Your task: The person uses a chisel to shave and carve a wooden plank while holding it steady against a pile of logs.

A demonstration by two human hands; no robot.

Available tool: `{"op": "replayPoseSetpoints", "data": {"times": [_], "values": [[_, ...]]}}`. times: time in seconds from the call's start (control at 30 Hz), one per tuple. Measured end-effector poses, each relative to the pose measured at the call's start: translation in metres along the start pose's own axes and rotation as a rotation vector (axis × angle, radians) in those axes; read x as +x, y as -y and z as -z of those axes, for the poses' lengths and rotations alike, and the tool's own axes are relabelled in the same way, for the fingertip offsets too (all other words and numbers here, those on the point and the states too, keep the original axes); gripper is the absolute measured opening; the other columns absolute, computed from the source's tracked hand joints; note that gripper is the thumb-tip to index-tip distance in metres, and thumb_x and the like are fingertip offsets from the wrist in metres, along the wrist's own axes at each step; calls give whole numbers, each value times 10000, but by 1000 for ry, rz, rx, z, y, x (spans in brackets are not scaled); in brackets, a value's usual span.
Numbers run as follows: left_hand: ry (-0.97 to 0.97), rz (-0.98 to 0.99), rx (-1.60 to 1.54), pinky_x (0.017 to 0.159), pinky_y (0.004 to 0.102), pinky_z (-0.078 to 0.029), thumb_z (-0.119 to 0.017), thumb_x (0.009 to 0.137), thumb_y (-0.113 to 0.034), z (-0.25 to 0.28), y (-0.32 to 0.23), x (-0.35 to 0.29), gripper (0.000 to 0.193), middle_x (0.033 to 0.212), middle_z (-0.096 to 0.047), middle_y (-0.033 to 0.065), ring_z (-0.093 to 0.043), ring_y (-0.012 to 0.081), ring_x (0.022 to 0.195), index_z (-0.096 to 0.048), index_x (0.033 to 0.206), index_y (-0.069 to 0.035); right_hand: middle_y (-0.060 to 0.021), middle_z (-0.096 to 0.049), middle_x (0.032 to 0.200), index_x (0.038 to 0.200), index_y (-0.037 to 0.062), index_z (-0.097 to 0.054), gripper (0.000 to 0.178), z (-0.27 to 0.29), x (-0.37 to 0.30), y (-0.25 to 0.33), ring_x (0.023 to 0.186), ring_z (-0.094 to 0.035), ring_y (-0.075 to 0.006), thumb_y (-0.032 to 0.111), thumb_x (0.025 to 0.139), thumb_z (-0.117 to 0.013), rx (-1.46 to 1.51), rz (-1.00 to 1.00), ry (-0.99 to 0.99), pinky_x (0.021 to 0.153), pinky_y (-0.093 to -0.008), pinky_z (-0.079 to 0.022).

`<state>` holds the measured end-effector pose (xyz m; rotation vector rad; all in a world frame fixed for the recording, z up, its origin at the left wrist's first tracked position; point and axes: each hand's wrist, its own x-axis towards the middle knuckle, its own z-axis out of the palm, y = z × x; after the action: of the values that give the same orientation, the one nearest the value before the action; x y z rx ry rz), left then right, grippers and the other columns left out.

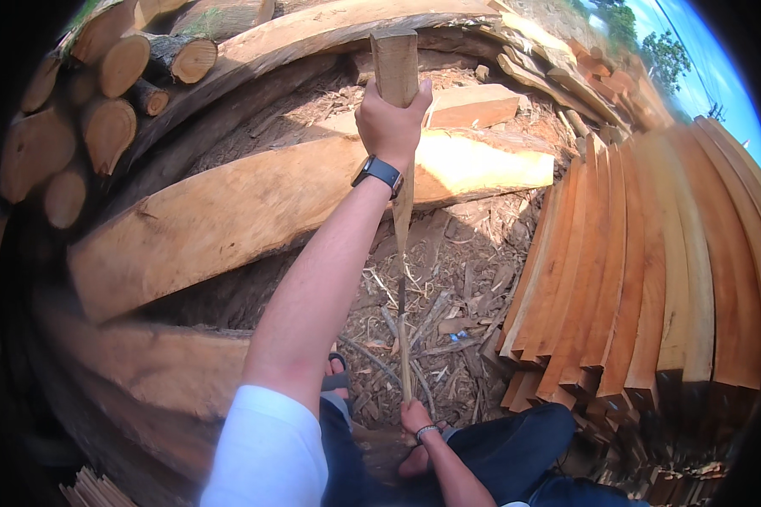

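Observation:
A long wooden post stands roughly upright in front of me, with its blocky sawn end at the top. Further down it looks much narrower, running as a thin strip to my lap. My left hand, with a dark watch on the wrist, is wrapped round it just below the thick end. Close to my knees, my right hand grips the lower, thin end; a bracelet circles that wrist. Behind the post lies a broad, pale slab with one sunlit end.
Cut logs are piled at the far left. A stack of reddish sawn boards fills the right side. A long curved slab spans the back, and another slab lies at near left. Bark and wood chips litter the ground.

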<state>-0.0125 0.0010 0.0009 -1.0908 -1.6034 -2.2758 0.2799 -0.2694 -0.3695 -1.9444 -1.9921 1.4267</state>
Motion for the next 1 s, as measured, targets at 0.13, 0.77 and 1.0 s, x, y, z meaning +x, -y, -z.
{"op": "replayPoseSetpoints", "data": {"times": [0.13, 0.77, 1.0], "values": [[28, 52, 0, 635, 342, -542, -817, 766, -366, -1, -4, -2, 424, 747, -703, 113, -697, 211, 669, -641, 885, 1, -302, -634, 722, 967, -56, -502, 287, -12, -2, -11, 657, -655, -458, 230, 973, -484, -135, 131, -182, 623, -540, -529], [39, 60, -21, 663, 408, -564, -804, 719, -421, -4, -6, -4, 489, 767, -705, 189, -714, 336, 716, -631, 887, 4, -297, -642, 809, 995, -14, -521, 268, 2, 0, -4, 807, -626, -503, 252, 975, -496, -189, 119, -209, 701, -570, -489], [28, -9, -21, 657, 388, -558, -807, 738, -404, -4, -6, -8, 465, 772, -707, 158, -708, 292, 706, -636, 889, 1, -315, -636, 810, 985, -23, -521, 272, 13, -13, 28, 830, -619, -516, 248, 973, -501, 23, 131, -333, 722, -566, -493]]}}
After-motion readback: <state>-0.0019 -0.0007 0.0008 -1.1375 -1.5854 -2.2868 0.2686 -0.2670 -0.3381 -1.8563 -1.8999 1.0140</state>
